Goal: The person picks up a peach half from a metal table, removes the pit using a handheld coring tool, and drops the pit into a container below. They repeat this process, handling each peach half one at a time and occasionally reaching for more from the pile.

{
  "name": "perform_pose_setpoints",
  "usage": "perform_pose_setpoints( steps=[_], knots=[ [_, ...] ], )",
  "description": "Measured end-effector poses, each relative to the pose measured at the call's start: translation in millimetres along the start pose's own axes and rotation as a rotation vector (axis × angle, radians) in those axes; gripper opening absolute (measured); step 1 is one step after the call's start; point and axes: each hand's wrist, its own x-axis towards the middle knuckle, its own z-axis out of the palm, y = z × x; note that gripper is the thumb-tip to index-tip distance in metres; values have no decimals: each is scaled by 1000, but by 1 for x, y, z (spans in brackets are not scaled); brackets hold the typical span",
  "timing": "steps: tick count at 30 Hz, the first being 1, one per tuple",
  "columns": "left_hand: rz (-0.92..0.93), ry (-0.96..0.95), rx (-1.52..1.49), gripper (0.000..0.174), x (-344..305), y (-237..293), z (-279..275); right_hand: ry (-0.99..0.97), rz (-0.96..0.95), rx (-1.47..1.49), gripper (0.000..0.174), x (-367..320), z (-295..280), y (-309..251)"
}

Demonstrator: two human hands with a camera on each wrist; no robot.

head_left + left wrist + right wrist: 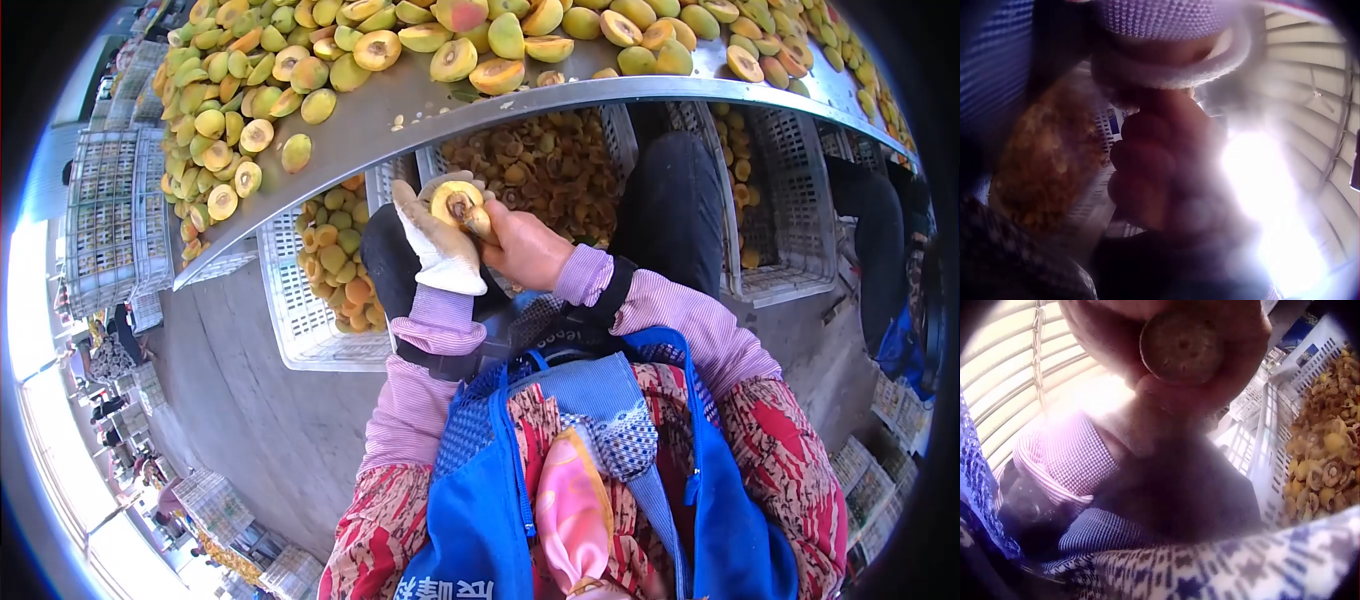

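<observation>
My left hand [437, 238], in a pale glove with tan fingers, holds a peach half [455, 203] with its cut face up. Yellow flesh rings the brown stone area in its middle. My bare right hand [530, 247] meets it from the right, fingers curled round a small tool whose working end is hidden at the fruit. In the right wrist view the tool's round handle end [1182, 349] pokes out of the fist. The left wrist view is dark and glare-washed, showing curled fingers [1144, 169]. Both hands are above the lap, just before the table edge.
A metal table [350, 150] piled with peach halves [215, 125] curves across the front. Beneath it stand a white crate [290, 300] of fruit and another holding brownish scraps [540, 170]. My knees [672, 210] flank the scrap crate. More crates [800, 220] stand right.
</observation>
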Motion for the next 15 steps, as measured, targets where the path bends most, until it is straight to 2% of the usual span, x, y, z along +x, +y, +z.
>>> perform_pose_setpoints(
  steps=[3, 5, 6, 8, 9, 10, 12, 15],
  knots=[
    [-48, -82, 21, 72, 0, 1, 3, -5, -24, 49, 25, 1, 1, 9],
    [69, 68, -30, 71, 1, 0, 13, -64, 8, 94, 25, 3, -3, 13],
    [72, 71, -28, 71, 0, 2, 10, -119, 34, 135, 26, 4, -5, 14],
    [35, -137, 58, 70, -2, 8, 2, -130, -23, 109, 25, 3, -8, 16],
    [-31, -181, 22, 70, -1, 11, -1, -140, -76, 81, 24, 2, -10, 17],
    [-32, -183, 23, 70, 1, 11, -3, -138, -75, 82, 24, 1, -10, 18],
    [-237, -184, 140, 70, 7, 11, -3, -265, 61, 57, 27, 0, -12, 19],
    [-230, -157, 140, 64, 4, 6, 0, -243, 3, 77, 28, 1, -10, 30]
  ],
)
